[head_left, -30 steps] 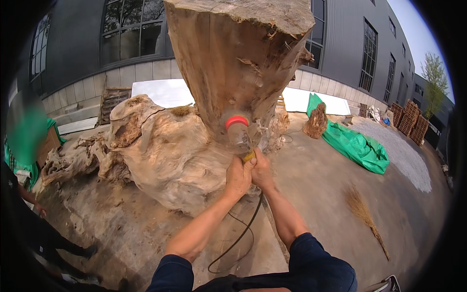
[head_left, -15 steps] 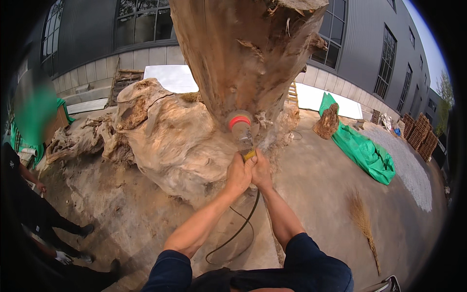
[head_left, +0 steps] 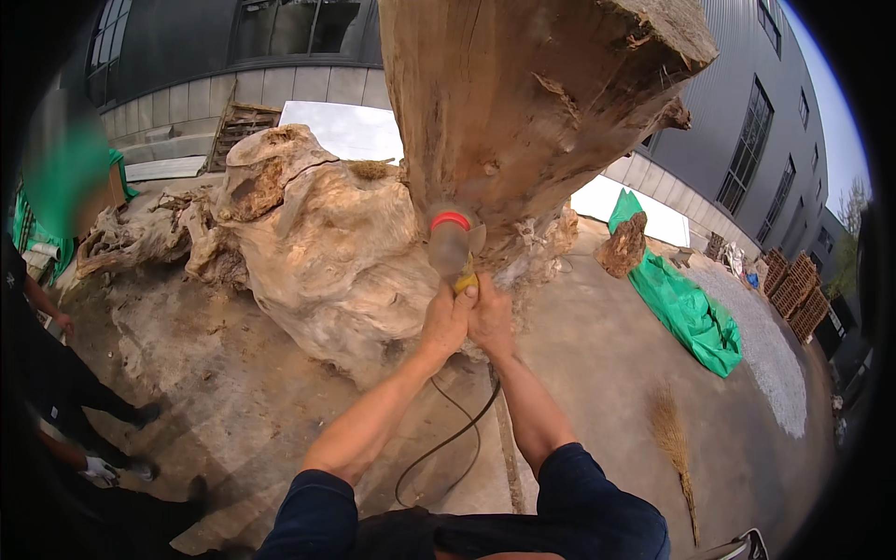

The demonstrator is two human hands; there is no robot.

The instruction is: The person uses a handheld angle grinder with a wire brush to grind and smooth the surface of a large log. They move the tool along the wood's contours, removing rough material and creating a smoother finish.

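Observation:
Both my hands are wrapped round an angle grinder (head_left: 465, 277) with a yellow body, a red ring at its head and a black cord (head_left: 455, 436) hanging below. My left hand (head_left: 445, 319) grips it from the left, and my right hand (head_left: 491, 315) closes on it from the right, the two nearly touching. The grinder's head is against or very close to the lower part of a huge brown tree trunk (head_left: 523, 121). Haze or dust blurs the disc, so contact is hard to judge. Left of it spreads the pale, gnarled root mass (head_left: 327, 252).
At the left edge stand people in dark clothes (head_left: 79, 392), one hand gloved. A straw broom (head_left: 674, 439) lies on the concrete at right. Beyond are a green tarp (head_left: 686, 313), a wood chunk (head_left: 623, 245), gravel (head_left: 770, 364) and stacked pallets (head_left: 795, 289).
The grinder has shifted slightly left and up on the trunk, my hands moving with it. My view has turned a little, so the trunk leans more to the right.

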